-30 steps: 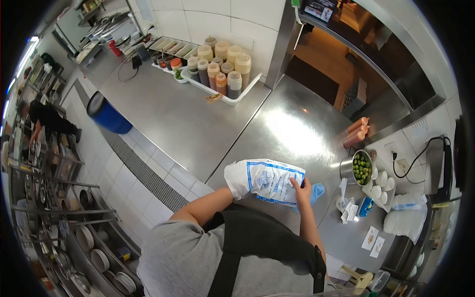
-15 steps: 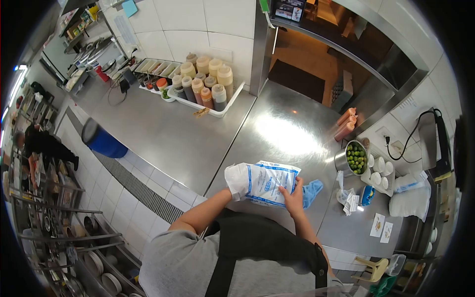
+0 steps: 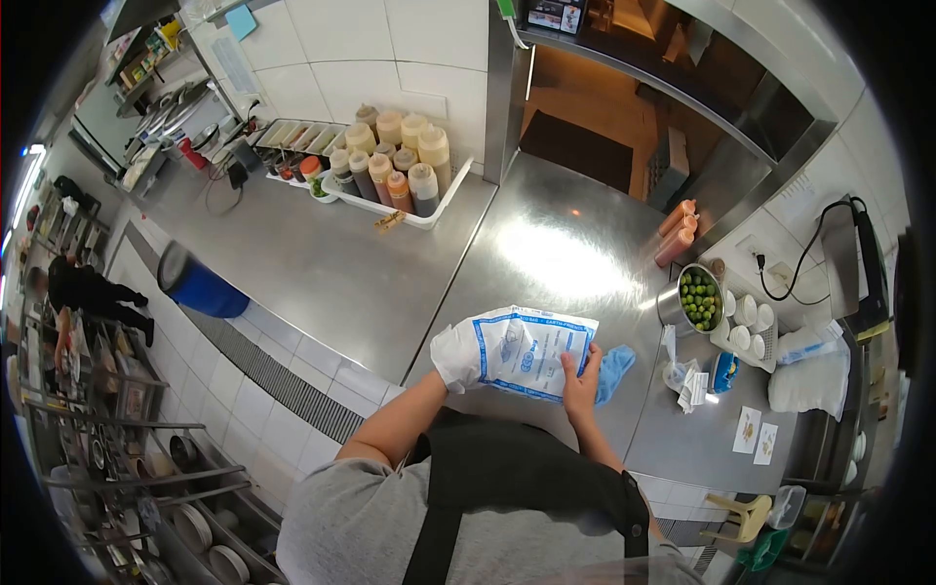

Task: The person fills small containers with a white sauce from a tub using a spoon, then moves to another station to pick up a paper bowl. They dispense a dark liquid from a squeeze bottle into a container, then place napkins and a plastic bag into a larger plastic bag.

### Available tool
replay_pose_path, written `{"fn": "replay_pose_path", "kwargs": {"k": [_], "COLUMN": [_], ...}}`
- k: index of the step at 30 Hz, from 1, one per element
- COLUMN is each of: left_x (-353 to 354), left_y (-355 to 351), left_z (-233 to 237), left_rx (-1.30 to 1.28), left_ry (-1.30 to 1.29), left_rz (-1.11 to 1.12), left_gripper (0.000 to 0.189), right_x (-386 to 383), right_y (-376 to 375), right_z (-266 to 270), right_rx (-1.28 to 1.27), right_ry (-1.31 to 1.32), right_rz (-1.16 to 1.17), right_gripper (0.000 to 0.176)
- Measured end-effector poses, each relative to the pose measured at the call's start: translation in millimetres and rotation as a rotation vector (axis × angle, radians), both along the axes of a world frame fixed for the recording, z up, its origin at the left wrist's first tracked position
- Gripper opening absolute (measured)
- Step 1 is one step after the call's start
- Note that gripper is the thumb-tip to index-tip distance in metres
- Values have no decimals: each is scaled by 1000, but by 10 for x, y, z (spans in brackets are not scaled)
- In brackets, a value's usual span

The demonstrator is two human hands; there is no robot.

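A white plastic packet with blue print is held in front of me over the steel counter. My right hand grips its right edge, thumb on the printed face and fingers behind. Crumpled white plastic at the packet's left end covers my left hand, so only the wrist and forearm show. What the left fingers do is hidden. Just right of the packet, a blue cloth lies on the counter, close to my right hand.
A white tray of sauce bottles stands against the wall. To the right are a metal pot of green limes, white cups and a blue packet. A blue bin and another person are at left.
The packet has tilted so its printed face shows more fully. The crumpled plastic at its left end has shifted slightly left. My right hand keeps its grip on the edge.
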State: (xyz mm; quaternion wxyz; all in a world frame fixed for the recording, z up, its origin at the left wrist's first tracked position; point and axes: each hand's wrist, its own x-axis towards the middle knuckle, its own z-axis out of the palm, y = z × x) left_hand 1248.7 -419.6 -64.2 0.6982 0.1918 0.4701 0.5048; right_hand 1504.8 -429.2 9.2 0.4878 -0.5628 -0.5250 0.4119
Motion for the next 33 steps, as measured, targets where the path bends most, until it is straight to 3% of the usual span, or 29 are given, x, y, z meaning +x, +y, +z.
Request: {"fn": "replay_pose_path", "kwargs": {"k": [4, 7, 13, 17, 20, 22, 24, 26, 28, 31, 32, 33], "left_x": [-87, -166, -143, 102, 56, -309, -369, -689, -812, -795, -774, -746], "left_y": [-27, -48, -130, -134, 10, 134, 99, 46, 34, -19, -12, 0], "left_z": [78, 161, 514, 1004, 960, 411, 926, 1122, 1269, 1632, 1668, 1693], "left_rx": [26, 70, 239, 373, 330, 305, 203, 146, 178, 270, 283, 297], "left_ry": [42, 92, 245, 412, 433, 385, 425, 455, 290, 258, 260, 262], "left_rz": [-54, -106, -262, -290, -161, -96, 173, 252, 420, 577, 615, 651], "left_gripper": [25, 24, 23, 22, 21, 11, 24, 35, 39, 37, 37, 37], "right_x": [201, 222, 372, 510, 674, 897, 1274, 1413, 1307, 949, 858, 877], "right_y": [177, 209, 345, 538, 723, 902, 1152, 1188, 1226, 1148, 1131, 1179], "right_z": [-160, -271, -129, -253, -394, -585, -833, -502, -325, -28, 8, -300], "right_rx": [-54, 11, -49, -10, -23, -86, -58, -136, -199, -314, -356, -319], "right_ry": [-32, 12, 164, 49, -59, -132, -233, -340, -242, -256, -289, -220], "right_rz": [94, 26, -122, -195, -310, -412, -470, -344, -215, 46, 144, 203], "right_gripper": [30, 15, 6, 9, 11, 12, 18, 26, 28, 36, 40, 45]}}
